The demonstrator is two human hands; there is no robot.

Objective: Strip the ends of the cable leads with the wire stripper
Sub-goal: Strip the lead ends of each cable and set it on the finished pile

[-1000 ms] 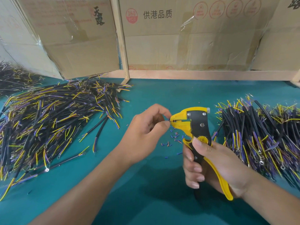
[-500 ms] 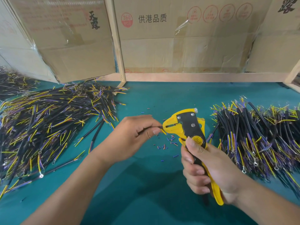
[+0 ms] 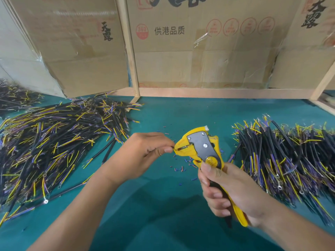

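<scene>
Right hand [image 3: 233, 192]: in the lower right of the frame; its grip is closed around the handles of the wire stripper [image 3: 203, 151], with the thumb lying near the round yellow knob.
Wire stripper: yellow with a grey metal plate, held above the desk [image 3: 163, 205] in the middle of the frame; its nose points to the left, and the handles go down to the lower right.
Left hand [image 3: 145, 154]: just left of the middle; the thumb and the fingers pinch a thin lead [image 3: 173, 147] right at the nose of the tool. The lead is mostly hidden by the fingers, so I cannot tell its colour.
Left pile of cables [image 3: 54, 147]: black cables with yellow and purple leads, spread over the left side of the desk.
Right pile of cables [image 3: 282, 160]: the same kind of cables, at the right side, just behind the right hand.
Small cut pieces [image 3: 181, 167]: blue and red bits lying on the green desk under the tool.
Cardboard boxes [image 3: 199, 51]: standing along the top of the frame, behind a wooden frame [image 3: 130, 60].
</scene>
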